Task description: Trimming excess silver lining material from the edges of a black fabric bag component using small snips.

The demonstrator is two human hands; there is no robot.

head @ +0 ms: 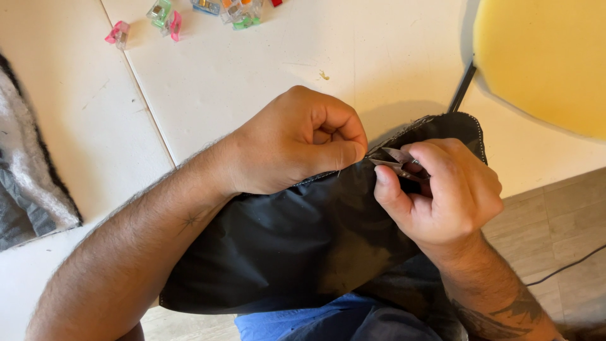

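A piece of black fabric (284,246) with a stitched edge lies across my lap and the white table (252,76). My left hand (297,142) is closed, pinching the stitched edge of the fabric between thumb and forefinger. Just to its right, my right hand (445,189) grips small metal thread snips (394,159), whose blades point left at the fabric edge beside my left fingertips. A thin thread seems to hang at the pinch point.
Several small coloured sewing clips (169,19) lie at the table's far edge. A grey fleece cloth (28,177) lies at the left. A yellow foam pad (543,57) sits at the upper right. A black cable (568,265) crosses the wooden floor.
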